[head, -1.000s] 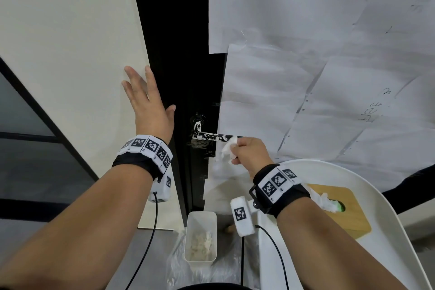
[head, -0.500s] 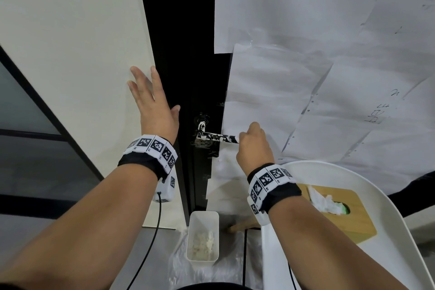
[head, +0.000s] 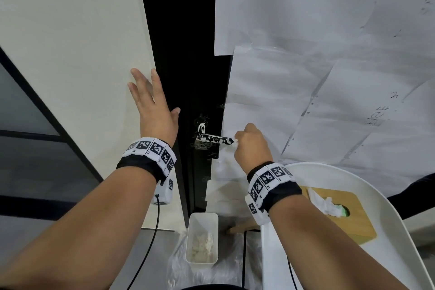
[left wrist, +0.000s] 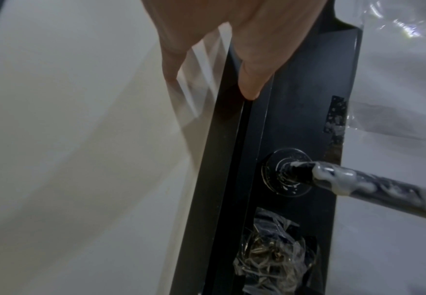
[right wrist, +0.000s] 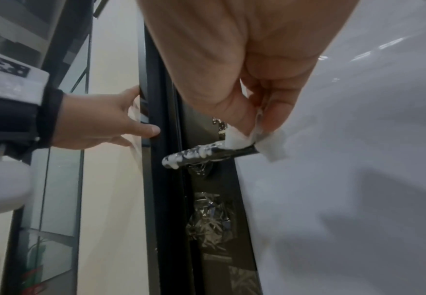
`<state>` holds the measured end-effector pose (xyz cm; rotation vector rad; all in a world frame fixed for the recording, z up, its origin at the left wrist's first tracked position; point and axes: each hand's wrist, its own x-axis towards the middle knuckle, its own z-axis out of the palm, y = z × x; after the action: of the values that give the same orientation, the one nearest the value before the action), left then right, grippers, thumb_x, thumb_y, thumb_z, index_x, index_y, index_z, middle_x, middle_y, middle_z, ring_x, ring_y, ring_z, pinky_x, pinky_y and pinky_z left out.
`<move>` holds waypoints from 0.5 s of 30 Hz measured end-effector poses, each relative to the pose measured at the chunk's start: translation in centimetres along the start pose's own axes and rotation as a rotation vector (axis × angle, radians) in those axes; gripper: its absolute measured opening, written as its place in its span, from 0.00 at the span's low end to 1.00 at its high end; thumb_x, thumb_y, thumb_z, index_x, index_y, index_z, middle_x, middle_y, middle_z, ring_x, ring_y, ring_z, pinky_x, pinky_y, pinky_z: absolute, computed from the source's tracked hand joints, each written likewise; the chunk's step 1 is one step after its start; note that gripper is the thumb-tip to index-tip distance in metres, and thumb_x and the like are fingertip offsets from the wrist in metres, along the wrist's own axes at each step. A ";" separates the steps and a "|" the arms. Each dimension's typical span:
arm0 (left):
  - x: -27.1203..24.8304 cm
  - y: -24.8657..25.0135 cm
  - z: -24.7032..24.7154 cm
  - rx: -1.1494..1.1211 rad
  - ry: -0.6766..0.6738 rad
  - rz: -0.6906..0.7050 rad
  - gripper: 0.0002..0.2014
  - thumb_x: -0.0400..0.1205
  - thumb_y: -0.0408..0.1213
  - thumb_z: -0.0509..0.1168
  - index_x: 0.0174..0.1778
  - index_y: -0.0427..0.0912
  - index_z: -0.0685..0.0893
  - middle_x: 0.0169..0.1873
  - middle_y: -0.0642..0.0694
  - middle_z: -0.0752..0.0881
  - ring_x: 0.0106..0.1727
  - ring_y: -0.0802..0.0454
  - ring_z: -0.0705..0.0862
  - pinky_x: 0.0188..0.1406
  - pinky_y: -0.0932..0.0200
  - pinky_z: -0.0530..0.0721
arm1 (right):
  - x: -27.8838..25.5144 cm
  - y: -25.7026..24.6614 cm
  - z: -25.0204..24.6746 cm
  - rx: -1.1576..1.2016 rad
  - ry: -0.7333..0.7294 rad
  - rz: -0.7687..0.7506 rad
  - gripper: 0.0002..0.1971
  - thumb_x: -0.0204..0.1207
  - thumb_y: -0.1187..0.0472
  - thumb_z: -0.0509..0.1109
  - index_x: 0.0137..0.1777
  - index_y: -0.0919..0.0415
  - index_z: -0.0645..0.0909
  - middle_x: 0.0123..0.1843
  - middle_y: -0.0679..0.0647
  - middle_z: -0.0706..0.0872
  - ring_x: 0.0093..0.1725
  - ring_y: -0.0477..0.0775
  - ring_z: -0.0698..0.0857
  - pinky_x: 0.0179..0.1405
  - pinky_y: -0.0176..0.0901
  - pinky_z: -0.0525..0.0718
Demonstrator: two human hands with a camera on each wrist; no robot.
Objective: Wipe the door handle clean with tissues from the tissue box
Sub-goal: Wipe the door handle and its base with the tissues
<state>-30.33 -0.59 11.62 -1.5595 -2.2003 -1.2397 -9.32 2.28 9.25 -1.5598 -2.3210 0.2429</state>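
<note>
1. The door [head: 179, 30] stands ahead, a dark panel with white paper sheets [head: 306, 77] covering the surface to its right. Nothing on the door itself needs wiping, as far as I can tell.

2. A white chair [head: 388, 231] sits at lower right and carries the tissue box [head: 341, 214], wooden-topped, with a fresh tissue standing out of its slot. More tissues are at hand if this one fills up.

3. A white bin [head: 202, 238] stands on the floor below the handle with crumpled white scraps in it, which look like used tissues, though I cannot confirm it.

4. The left hand [head: 153, 110] lies flat and relaxed, fingers spread on the pale wall [head: 70, 54] beside the door frame, thumb tip on the dark edge; its grip holds nothing and only braces.

5. The right hand [right wrist: 245, 79] pinches a folded tissue [right wrist: 242, 137] between thumb and fingers, pressed onto the door handle [right wrist: 207, 153] near its free end.

6. The door handle, a dark lever on the door's edge strip, is smeared with white paste. The short stretch right at the tissue looks darker and cleaner; the length toward the rosette [left wrist: 286, 171] is thickly coated and dripping. I judge the wiping barely begun: most of the lever and the spattered rosette remain.
</note>
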 end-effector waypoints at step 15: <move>-0.1 0.0 0.0 0.004 -0.005 -0.004 0.49 0.78 0.31 0.70 0.84 0.45 0.40 0.82 0.33 0.35 0.83 0.31 0.38 0.75 0.49 0.64 | 0.3 -0.9 0.4 0.033 -0.046 -0.025 0.18 0.67 0.79 0.58 0.55 0.72 0.82 0.54 0.63 0.74 0.52 0.64 0.76 0.46 0.51 0.81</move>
<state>-30.26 -0.61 11.60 -1.5591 -2.2089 -1.2328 -10.34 2.18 9.24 -1.5246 -2.3578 0.3129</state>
